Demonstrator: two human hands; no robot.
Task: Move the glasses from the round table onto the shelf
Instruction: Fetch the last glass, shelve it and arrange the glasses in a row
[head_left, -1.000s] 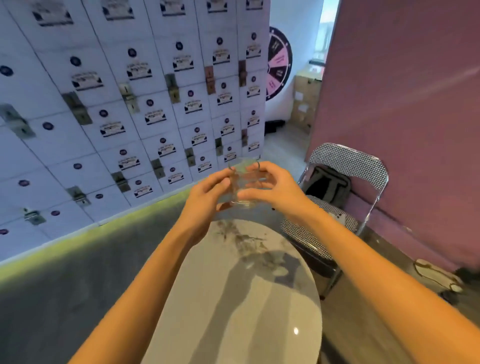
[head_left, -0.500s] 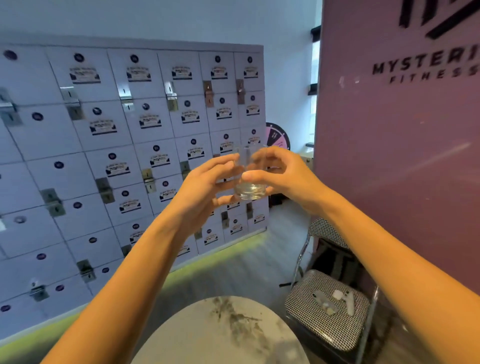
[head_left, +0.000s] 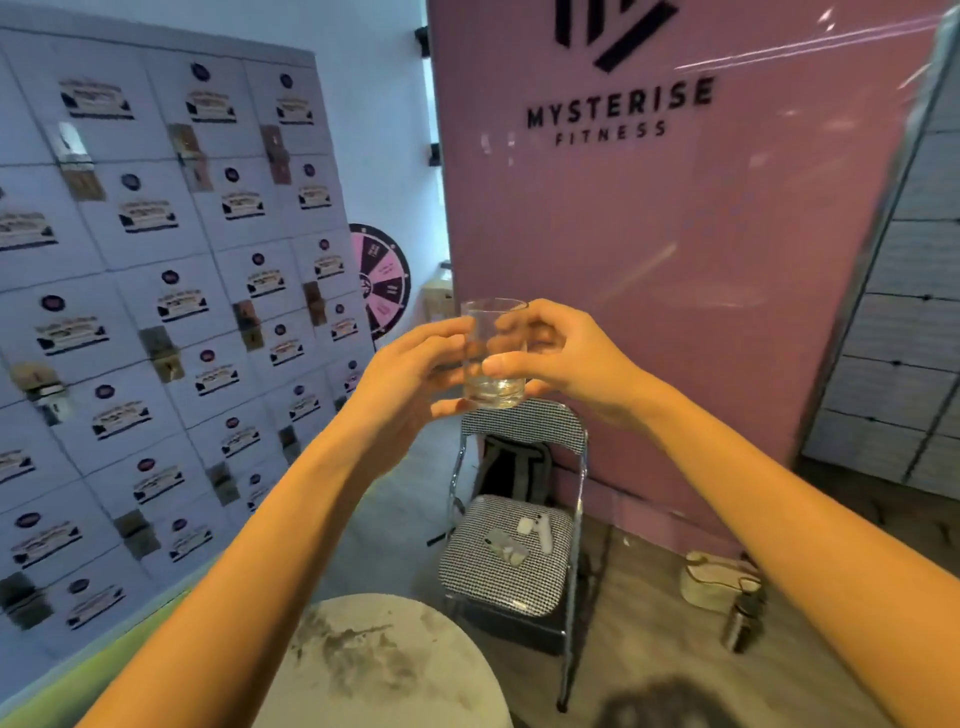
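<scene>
Both hands (head_left: 410, 371) clasp glass (head_left: 493, 353) (upright)

Bright, soft blur, warped edges

folding chair (head_left: 511, 558) beside pink wall (head_left: 675, 312); lockers (head_left: 156, 312) left; bottle (head_left: 743, 621) on floor.

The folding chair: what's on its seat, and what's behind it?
On the folding chair seat lie a few small items, too blurred to identify. A dark bag shows through the back; its lower part is hidden.
</scene>
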